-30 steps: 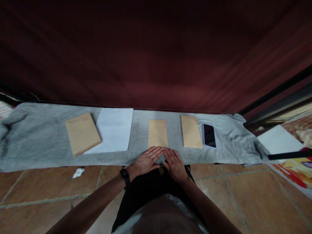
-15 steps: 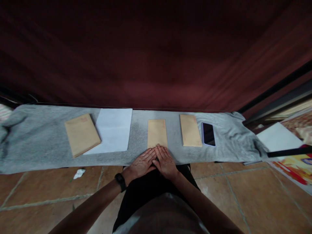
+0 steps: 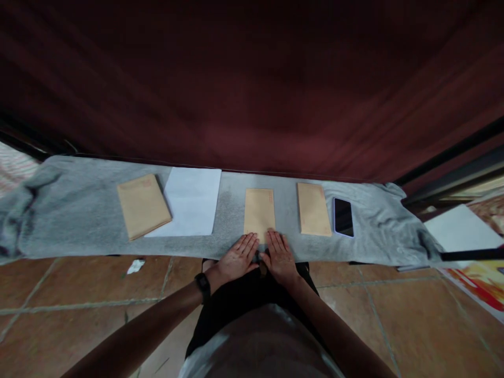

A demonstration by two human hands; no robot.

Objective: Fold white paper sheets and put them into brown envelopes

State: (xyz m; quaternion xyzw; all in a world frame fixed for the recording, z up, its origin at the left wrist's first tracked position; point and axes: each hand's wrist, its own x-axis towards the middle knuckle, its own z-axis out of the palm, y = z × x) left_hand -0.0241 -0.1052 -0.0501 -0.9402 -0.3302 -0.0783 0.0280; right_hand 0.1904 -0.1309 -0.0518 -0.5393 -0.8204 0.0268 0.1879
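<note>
A brown paper envelope [image 3: 259, 210] lies flat in front of me, red print near its upper right corner. My left hand [image 3: 238, 257] rests flat at its lower left, fingers stretched out. Opposite, my right hand [image 3: 280, 257] lies flat over the lower right edge, fingers extended. A narrow gap separates the two hands, and they cover parts of the envelope's near end. To the right sits a pile of brown envelopes [image 3: 314, 209]. Farther left, another stack of brown envelopes [image 3: 144, 206] overlaps white paper sheets [image 3: 193, 202].
Grey cloth [image 3: 86, 210] covers the long narrow table. A phone [image 3: 343, 217] with a pale purple edge lies right of the envelopes. A dark red curtain [image 3: 252, 105] hangs behind. Crumpled white paper [image 3: 136, 266] is on the tiled floor [image 3: 94, 283]; a white sheet [image 3: 462, 228] lies at far right.
My hands have moved apart from touching over the envelope's near end to its two lower sides. The view has shifted slightly.
</note>
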